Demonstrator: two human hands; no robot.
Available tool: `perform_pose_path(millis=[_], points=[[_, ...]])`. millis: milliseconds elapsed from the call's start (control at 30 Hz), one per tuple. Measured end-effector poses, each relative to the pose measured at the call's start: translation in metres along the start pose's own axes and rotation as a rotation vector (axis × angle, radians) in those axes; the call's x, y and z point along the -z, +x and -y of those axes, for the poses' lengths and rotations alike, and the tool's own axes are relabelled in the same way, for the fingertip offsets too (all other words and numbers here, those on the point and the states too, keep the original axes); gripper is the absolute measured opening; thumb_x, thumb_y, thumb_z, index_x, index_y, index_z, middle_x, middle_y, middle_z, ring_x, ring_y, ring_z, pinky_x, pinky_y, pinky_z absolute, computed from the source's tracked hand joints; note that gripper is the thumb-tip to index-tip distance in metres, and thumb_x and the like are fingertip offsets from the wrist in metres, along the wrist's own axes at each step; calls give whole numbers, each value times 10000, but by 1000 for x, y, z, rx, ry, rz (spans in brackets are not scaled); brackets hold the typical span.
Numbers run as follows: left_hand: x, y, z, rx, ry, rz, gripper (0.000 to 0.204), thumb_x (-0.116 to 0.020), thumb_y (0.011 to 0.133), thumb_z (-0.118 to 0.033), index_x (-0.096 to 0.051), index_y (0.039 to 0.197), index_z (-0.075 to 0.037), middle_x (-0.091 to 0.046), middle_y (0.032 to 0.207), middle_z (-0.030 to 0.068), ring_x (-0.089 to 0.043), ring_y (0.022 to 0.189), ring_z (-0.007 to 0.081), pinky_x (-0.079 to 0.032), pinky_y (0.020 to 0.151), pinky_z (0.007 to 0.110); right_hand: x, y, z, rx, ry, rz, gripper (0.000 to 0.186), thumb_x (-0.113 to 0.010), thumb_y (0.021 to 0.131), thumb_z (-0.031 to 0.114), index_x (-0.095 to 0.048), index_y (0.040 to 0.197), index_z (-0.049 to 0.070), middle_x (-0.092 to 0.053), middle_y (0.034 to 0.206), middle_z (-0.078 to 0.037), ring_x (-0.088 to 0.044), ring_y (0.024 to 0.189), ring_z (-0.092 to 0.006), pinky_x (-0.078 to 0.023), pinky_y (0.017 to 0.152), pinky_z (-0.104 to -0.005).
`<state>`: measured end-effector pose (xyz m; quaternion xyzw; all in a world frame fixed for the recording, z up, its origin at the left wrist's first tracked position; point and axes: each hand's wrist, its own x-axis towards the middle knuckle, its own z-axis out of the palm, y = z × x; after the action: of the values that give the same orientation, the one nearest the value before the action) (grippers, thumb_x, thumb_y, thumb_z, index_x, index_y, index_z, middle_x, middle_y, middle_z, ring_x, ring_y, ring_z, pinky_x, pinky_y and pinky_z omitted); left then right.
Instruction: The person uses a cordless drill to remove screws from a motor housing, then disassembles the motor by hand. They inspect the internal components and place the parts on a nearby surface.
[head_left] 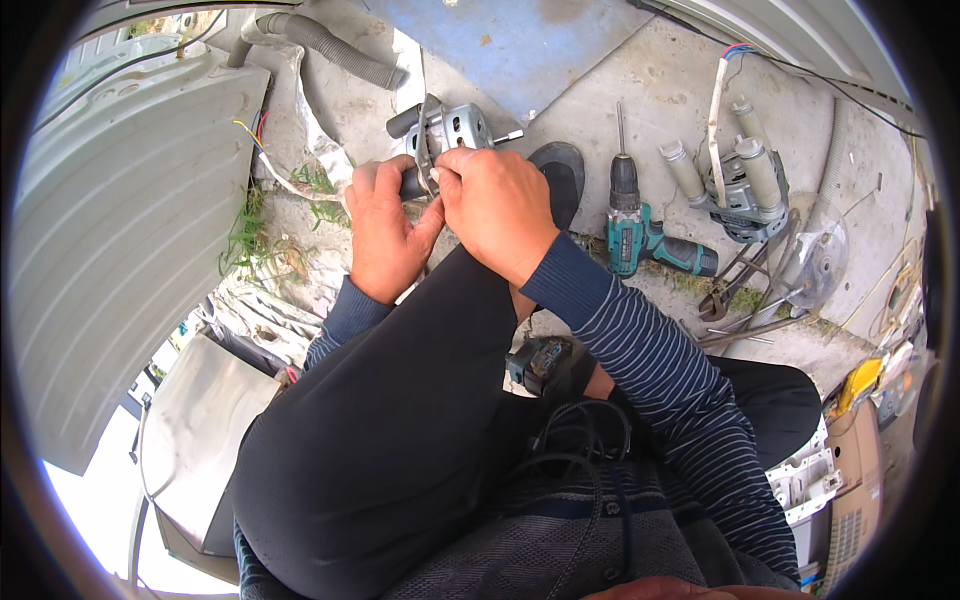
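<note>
A silver motor (pixel 458 126) with a short shaft sits beyond my hands, with a grey metal strap (pixel 425 130) across it and black cylindrical parts at its side. My left hand (pixel 390 230) is closed on the lower black cylinder (pixel 411 183), beside the strap. My right hand (pixel 495 210) has its fingers curled at the strap, thumb and forefinger pinching near its lower end; exactly what lies under them is partly hidden. Both hands are just above my bent knee, and a dark shoe (pixel 560 180) is behind my right hand.
A teal cordless drill (pixel 627 240) lies right, beside a part with pale cylinders (pixel 750 200), pliers (pixel 715 305) and a clear disc (pixel 815 260). A grey hose (pixel 330 45), blue sheet (pixel 510 50), large metal panel (pixel 130 230) and metal casing (pixel 200 430) surround me.
</note>
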<state>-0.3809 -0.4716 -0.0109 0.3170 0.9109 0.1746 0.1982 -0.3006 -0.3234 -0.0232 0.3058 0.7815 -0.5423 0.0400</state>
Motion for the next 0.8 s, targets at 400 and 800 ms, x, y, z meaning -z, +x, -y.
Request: perform_pose_path(millis=[400,800], points=[[12,2,12,-71,-61,105,530,-802,841,-187,-591,1305,-42,-595,1144,164,-538,1030,390,-417,931,462,-12,4,-8,95,-67,64,290,-639,997,273,-703,853,29,-686,721,-213,-691,726,-427,-539,675,-537],[16,3,53,-104,-177,67,463,-741,822,-145,-601,1246,-23,-576,1079,173,-548,990,369,-453,901,438,109,-68,-91,411,-583,145,452,-767,895,201,-640,1295,32,-618,980,-110,-645,910,-299,-559,725,-423]])
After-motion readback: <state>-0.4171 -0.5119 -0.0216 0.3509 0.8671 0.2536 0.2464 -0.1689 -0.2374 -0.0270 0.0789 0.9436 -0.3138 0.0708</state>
